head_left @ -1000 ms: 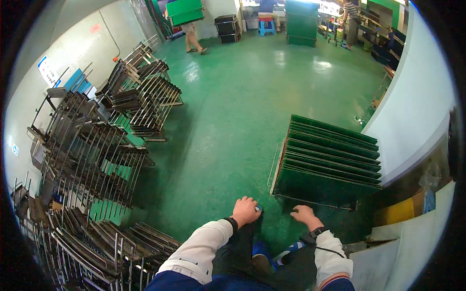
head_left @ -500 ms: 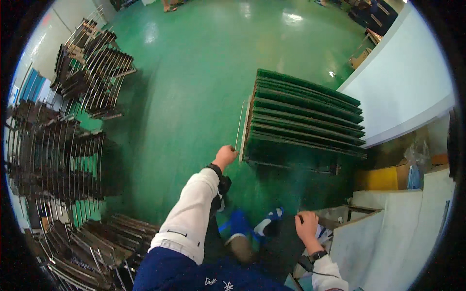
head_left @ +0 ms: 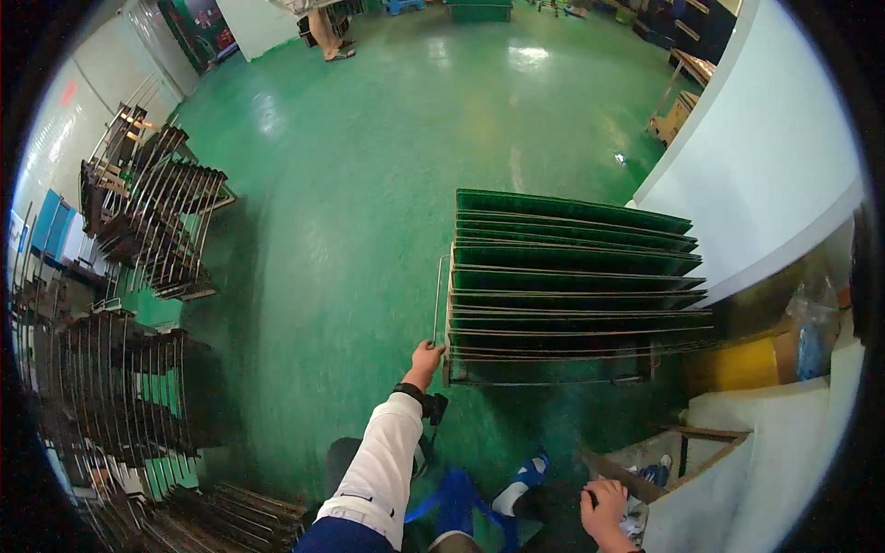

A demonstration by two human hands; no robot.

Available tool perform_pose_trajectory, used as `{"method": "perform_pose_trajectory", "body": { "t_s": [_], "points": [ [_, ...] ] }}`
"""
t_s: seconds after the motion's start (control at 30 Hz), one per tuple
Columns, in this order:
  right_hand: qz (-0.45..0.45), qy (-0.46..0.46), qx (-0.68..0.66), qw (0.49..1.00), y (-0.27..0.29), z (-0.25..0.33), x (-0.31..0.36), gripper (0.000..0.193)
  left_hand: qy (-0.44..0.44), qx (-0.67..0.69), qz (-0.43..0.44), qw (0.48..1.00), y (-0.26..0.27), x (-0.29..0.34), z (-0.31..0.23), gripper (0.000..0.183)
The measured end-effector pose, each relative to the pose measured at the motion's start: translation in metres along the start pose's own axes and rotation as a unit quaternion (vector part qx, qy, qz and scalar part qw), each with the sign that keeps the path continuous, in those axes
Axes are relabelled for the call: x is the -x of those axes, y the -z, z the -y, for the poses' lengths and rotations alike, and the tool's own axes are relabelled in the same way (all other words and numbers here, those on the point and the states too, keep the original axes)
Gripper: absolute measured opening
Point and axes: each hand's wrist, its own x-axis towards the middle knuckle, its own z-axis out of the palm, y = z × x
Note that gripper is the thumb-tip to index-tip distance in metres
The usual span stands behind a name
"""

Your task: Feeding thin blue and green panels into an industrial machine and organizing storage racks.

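My left hand (head_left: pixel 424 364) grips the thin metal handle bar (head_left: pixel 438 300) at the left end of a low rack. Several large, flat, dark-green boards (head_left: pixel 572 256) stand upright in that rack, in rows one behind another. Down at the lower right, my right hand (head_left: pixel 604 510) hangs with loosely bent fingers and a gap beside the thumb. Nothing shows in it. It is nearest to a pale box-like structure with an open top (head_left: pixel 687 452); I cannot tell whether they touch.
Dark racks with many metal rods (head_left: pixel 138 387) line the left side, and another (head_left: pixel 171 212) stands farther back. A white wall panel (head_left: pixel 765 166) borders the boards at right. Beyond it sits a yellow box (head_left: pixel 747 364). Another person's legs (head_left: pixel 324 35) show far off on the green floor.
The rack of boards has swung from slanting to nearly level and sits lower in the picture. My left hand keeps hold of its bar. My right hand appears lower; the view has tilted up.
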Motion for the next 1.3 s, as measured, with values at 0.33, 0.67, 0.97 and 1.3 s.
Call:
{"method": "perform_pose_trajectory", "body": {
  "t_s": [0.33, 0.67, 0.97, 1.3],
  "points": [
    [0.019, 0.027, 0.006, 0.999, 0.013, -0.009, -0.002, 0.019, 0.01, 0.047, 0.073, 0.996, 0.014, -0.045, -0.001, 0.041],
    [-0.026, 0.033, -0.009, 0.999, 0.015, 0.009, -0.009, 0.012, -0.003, 0.054, 0.013, 0.998, -0.011, 0.002, 0.042, 0.022],
    [-0.031, 0.036, 0.018, 0.999, -0.001, -0.02, 0.007, 0.011, 0.037, 0.33, 0.239, 0.913, -0.055, 0.097, 0.195, 0.02],
    [-0.08, 0.013, 0.025, 0.996, 0.001, -0.038, 0.04, 0.014, -0.329, -0.41, 0.31, 0.792, -0.095, 0.229, 0.251, 0.011]
  ]
}}
